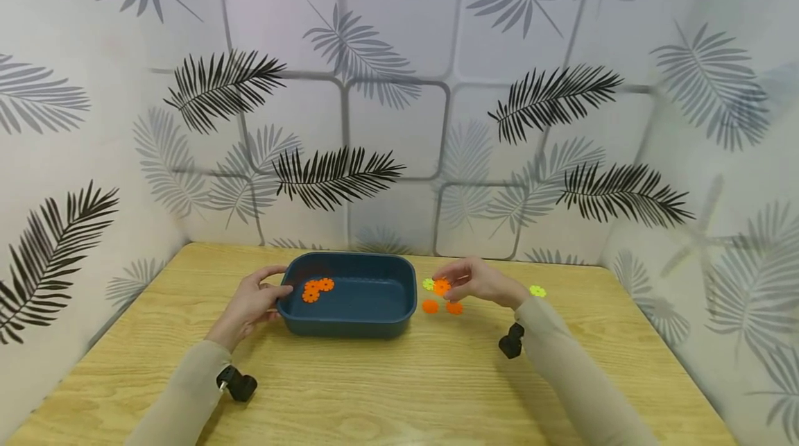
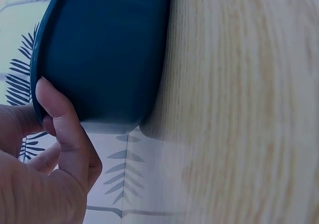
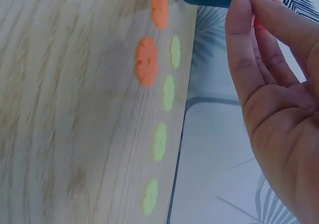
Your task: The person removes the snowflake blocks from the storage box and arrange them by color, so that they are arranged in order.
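A dark blue plastic bin [image 1: 349,329] stands on the table, and my left hand [image 1: 252,299] grips its left end. In the left wrist view the fingers and thumb close over the bin's rim [image 2: 34,69]. Several orange flower-shaped discs [image 1: 311,295] lie inside, toward the left. My right hand [image 1: 483,283] is just right of the bin, above the tabletop, pinching another orange flower-shaped disc [image 1: 441,287] between thumb and fingertips. Below it, two more orange discs [image 3: 146,62] lie flat on the wood.
Several yellow-green flower-shaped discs [image 3: 168,93] lie in a row near the table's back edge; one of them [image 1: 537,290] shows right of my right wrist. The wooden table [image 1: 374,390] meets a leaf-patterned wall covering [image 1: 399,127] behind and at the sides.
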### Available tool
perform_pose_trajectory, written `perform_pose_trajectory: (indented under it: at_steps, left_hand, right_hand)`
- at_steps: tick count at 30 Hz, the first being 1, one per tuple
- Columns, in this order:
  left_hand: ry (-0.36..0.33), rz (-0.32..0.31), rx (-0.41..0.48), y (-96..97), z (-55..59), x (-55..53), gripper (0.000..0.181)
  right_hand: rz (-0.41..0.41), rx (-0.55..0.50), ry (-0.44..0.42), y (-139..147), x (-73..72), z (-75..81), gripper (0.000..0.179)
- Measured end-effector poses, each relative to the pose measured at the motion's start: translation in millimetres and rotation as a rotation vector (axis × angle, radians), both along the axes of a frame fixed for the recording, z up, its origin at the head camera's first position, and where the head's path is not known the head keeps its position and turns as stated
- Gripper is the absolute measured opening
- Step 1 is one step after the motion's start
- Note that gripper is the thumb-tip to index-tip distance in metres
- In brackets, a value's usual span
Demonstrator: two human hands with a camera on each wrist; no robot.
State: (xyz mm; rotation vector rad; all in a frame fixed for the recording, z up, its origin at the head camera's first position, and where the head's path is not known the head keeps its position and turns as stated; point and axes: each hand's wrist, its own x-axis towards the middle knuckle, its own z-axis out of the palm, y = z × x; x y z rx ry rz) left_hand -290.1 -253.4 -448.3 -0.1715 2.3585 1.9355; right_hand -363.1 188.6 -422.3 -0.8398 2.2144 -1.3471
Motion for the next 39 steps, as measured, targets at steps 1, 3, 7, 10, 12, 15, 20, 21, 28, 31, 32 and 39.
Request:
perform_pose_trajectory:
  at_steps: [1, 3, 7, 10, 12, 15, 20, 21, 28, 31, 32, 39]
  left_hand:
    - [0.0, 0.001, -0.002, 0.2, 0.1, -0.1, 0.054]
    - [0.0, 0.002, -0.004, 0.7, 0.2, -0.3, 0.054]
    - [-0.003, 0.006, -0.006, 1.0, 0.2, -0.6, 0.053]
    - [-0.002, 0.007, -0.008, 0.6, 0.0, -0.8, 0.053]
    - [0.0, 0.006, -0.007, 0.1, 0.1, -0.7, 0.053]
    - [0.003, 0.002, -0.007, -0.3, 0.2, -0.1, 0.053]
    - [0.0, 0.002, -0.01, -0.3, 0.3, 0.3, 0.053]
    - [-0.001, 0.003, -0.011, -0.2, 0.2, 0.1, 0.053]
    - [-0.003, 0.007, -0.014, 0.8, -1.1, -0.5, 0.052]
    - [0.001, -0.002, -0.009, 1.6, -1.6, -0.2, 0.053]
    - [0.001, -0.001, -0.007, 1.8, -1.8, -0.2, 0.053]
    - [0.007, -0.001, -0.006, 0.3, -1.8, 0.6, 0.052]
  right_hand:
    - [0.001, 0.007, 0.005, 2.9, -0.5, -0.8, 0.045]
    - [-0.009, 0.033, 0.009, 8.4, -0.4, -1.4, 0.046]
    - [-0.032, 0.085, 0.025, 20.0, -0.2, -3.2, 0.045]
    - [-0.057, 0.109, 0.03, 27.8, 0.1, -5.5, 0.043]
    - [-0.07, 0.118, 0.028, 32.1, 0.4, -7.4, 0.042]
    - [-0.062, 0.127, 0.03, 37.1, 1.1, -10.2, 0.042]
    - [-0.044, 0.154, 0.045, 44.5, 0.9, -17.0, 0.041]
    - [-0.048, 0.163, 0.046, 46.2, 0.5, -18.8, 0.04]
    - [-0.065, 0.234, 0.103, 58.5, -3.1, -31.1, 0.037]
    - [-0.06, 0.23, 0.106, 62.3, -4.9, -34.1, 0.038]
    - [-0.068, 0.233, 0.103, 63.0, -5.3, -34.6, 0.038]
    - [-0.05, 0.258, 0.177, 61.3, -8.7, -36.0, 0.035]
